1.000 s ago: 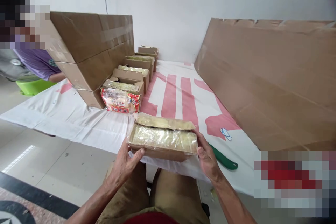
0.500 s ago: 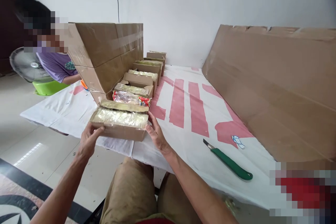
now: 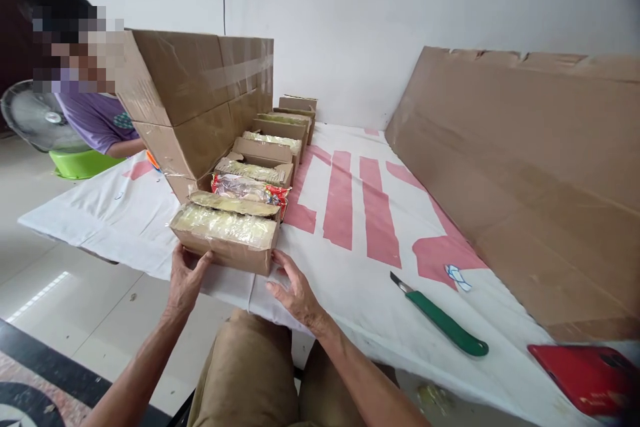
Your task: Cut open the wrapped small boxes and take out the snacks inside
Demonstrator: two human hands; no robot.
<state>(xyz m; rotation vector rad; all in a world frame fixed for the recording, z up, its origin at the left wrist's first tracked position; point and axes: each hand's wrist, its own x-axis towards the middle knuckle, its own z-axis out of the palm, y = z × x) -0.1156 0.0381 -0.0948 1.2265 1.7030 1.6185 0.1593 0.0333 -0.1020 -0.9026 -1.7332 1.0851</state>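
Observation:
A small open cardboard box (image 3: 225, 241) packed with clear-wrapped yellowish packets sits at the table's near edge, at the front of a row of similar boxes (image 3: 273, 145). My left hand (image 3: 186, 280) rests against its lower front left, thumb on the cardboard. My right hand (image 3: 293, 290) lies on the white cloth (image 3: 350, 260) just off the box's front right corner, fingers spread, holding nothing. A red snack packet (image 3: 250, 188) lies right behind the box.
A big taped carton (image 3: 195, 100) lies on its side left of the row. A large flat cardboard sheet (image 3: 525, 167) leans at the right. A green-handled knife (image 3: 445, 323) and a red flat object (image 3: 590, 377) lie near the front right. Another person (image 3: 95, 120), a fan (image 3: 30, 117) and a green basin (image 3: 85, 163) are at left.
I carried the box from in front of me to the left and set it down at the front of the row. My right hand has come off it.

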